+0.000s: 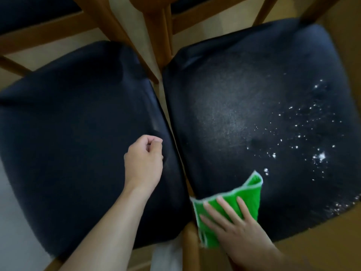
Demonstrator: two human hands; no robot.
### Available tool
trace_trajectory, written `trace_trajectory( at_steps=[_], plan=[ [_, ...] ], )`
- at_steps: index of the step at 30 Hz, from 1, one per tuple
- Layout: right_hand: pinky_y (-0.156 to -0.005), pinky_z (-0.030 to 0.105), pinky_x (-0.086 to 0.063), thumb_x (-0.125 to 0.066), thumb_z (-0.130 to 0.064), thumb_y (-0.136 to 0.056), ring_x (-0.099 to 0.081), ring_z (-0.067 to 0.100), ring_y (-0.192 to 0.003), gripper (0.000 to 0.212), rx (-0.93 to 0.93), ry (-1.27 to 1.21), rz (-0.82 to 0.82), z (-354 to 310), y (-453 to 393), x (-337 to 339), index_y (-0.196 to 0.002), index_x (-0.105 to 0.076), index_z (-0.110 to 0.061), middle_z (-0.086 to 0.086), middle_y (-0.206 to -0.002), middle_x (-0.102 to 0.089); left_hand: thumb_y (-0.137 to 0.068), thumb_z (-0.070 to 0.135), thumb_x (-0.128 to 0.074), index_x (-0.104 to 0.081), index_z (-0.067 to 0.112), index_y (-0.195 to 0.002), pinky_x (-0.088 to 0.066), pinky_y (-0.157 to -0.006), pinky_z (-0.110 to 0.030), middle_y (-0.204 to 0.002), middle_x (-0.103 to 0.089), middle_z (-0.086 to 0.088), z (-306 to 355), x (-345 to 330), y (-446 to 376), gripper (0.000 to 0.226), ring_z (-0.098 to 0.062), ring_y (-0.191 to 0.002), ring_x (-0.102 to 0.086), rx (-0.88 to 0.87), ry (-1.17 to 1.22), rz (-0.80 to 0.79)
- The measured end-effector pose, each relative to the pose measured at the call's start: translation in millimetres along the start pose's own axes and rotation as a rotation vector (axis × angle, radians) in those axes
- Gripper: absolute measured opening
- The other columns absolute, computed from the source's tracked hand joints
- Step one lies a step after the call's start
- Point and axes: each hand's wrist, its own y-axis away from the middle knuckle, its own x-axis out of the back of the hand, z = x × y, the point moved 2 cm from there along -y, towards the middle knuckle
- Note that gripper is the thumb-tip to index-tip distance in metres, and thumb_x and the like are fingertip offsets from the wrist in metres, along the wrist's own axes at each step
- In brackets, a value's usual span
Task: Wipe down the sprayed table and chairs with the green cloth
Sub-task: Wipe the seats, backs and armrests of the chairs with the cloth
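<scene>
Two wooden chairs with dark padded seats stand side by side below me. The right chair seat (254, 98) carries white spray droplets (304, 133) over its right half and a dull smeared patch in the middle. My right hand (234, 225) presses flat, fingers straight and spread, on the green cloth (248, 194) at the seat's near left corner. The cloth has a white edge and one corner folded up. My left hand (144, 161) rests on the right edge of the left chair seat (74, 133), fingers curled, holding nothing.
Wooden chair frames and legs (156, 36) cross between and behind the seats. Another dark seat (29, 14) shows at the top left. Pale floor (11, 222) lies at the lower left. A white fabric strip (168, 255) hangs between the chairs near the bottom.
</scene>
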Motion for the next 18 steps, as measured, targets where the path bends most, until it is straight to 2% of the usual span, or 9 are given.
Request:
trace_trajectory(
  at_steps=[2, 4, 7, 9, 11, 13, 16, 18],
  plan=[
    [-0.108, 0.06, -0.014, -0.048, -0.045, -0.079, -0.031, 0.027, -0.137, 0.068, 0.086, 0.073, -0.014, 3, 15, -13, -0.145, -0.038, -0.029, -0.004, -0.155, -0.029, -0.092, 0.021, -0.048, -0.065, 0.025, -0.077, -0.037, -0.041, -0.007, -0.054, -0.057, 0.013, -3, -4, -1, 0.023, 0.004, -0.049, -0.051, -0.015, 0.003, -0.002],
    [-0.109, 0.058, -0.016, -0.05, -0.046, -0.08, -0.029, 0.024, -0.138, 0.069, 0.105, 0.034, 0.018, 8, 13, -11, -0.146, -0.039, -0.03, -0.007, -0.156, -0.029, -0.092, 0.023, -0.047, -0.064, 0.02, -0.073, -0.036, -0.04, -0.011, -0.052, -0.053, 0.009, -11, -11, 0, 0.025, 0.0, -0.047, -0.047, -0.013, 0.0, -0.002],
    [-0.109, 0.056, -0.017, -0.053, -0.047, -0.079, -0.027, 0.024, -0.141, 0.073, -0.017, -0.111, 0.157, 22, -21, 16, -0.148, -0.036, -0.03, -0.008, -0.158, -0.026, -0.093, 0.033, -0.046, -0.062, 0.021, -0.07, -0.039, -0.046, -0.02, -0.053, -0.052, 0.009, -23, -21, 4, 0.031, -0.003, -0.047, -0.044, 0.016, -0.025, -0.023],
    [-0.11, 0.058, -0.014, -0.044, -0.046, -0.085, -0.019, 0.026, -0.145, 0.07, -0.161, -0.173, 0.248, 40, -65, 42, -0.151, -0.028, -0.029, -0.007, -0.16, -0.019, -0.095, 0.038, -0.044, -0.062, 0.023, -0.067, -0.037, -0.053, -0.029, -0.053, -0.055, 0.014, -31, -25, 8, 0.035, -0.005, -0.051, -0.047, 0.042, -0.049, -0.027],
    [-0.11, 0.062, -0.013, -0.039, -0.044, -0.09, -0.012, 0.028, -0.148, 0.066, -0.305, -0.187, 0.303, 63, -114, 69, -0.152, -0.024, -0.027, -0.005, -0.162, -0.013, -0.094, 0.04, -0.043, -0.063, 0.023, -0.066, -0.035, -0.057, -0.03, -0.053, -0.056, 0.019, -35, -25, 13, 0.038, -0.006, -0.055, -0.049, 0.06, -0.048, -0.03],
    [-0.11, 0.065, -0.012, -0.04, -0.043, -0.092, -0.009, 0.03, -0.148, 0.065, -0.402, -0.207, 0.307, 82, -153, 89, -0.152, -0.024, -0.025, -0.003, -0.162, -0.011, -0.094, 0.042, -0.042, -0.064, 0.023, -0.067, -0.036, -0.059, -0.03, -0.055, -0.058, 0.016, -35, -21, 15, 0.039, -0.007, -0.058, -0.052, 0.052, -0.069, -0.017],
    [-0.11, 0.066, -0.01, -0.041, -0.041, -0.094, -0.01, 0.032, -0.148, 0.063, -0.449, -0.228, 0.293, 84, -159, 91, -0.152, -0.026, -0.024, 0.0, -0.162, -0.011, -0.093, 0.042, -0.042, -0.065, 0.025, -0.067, -0.038, -0.064, -0.03, -0.057, -0.057, 0.011, -30, -13, 15, 0.039, -0.011, -0.064, -0.055, 0.036, -0.085, 0.003],
    [-0.111, 0.065, -0.009, -0.043, -0.041, -0.092, -0.01, 0.034, -0.147, 0.063, -0.38, -0.21, 0.275, 69, -133, 77, -0.151, -0.028, -0.025, 0.002, -0.162, -0.011, -0.093, 0.042, -0.042, -0.065, 0.025, -0.066, -0.038, -0.065, -0.03, -0.056, -0.056, 0.011, -25, -9, 12, 0.039, -0.012, -0.065, -0.055, 0.031, -0.069, 0.009]
  ],
)
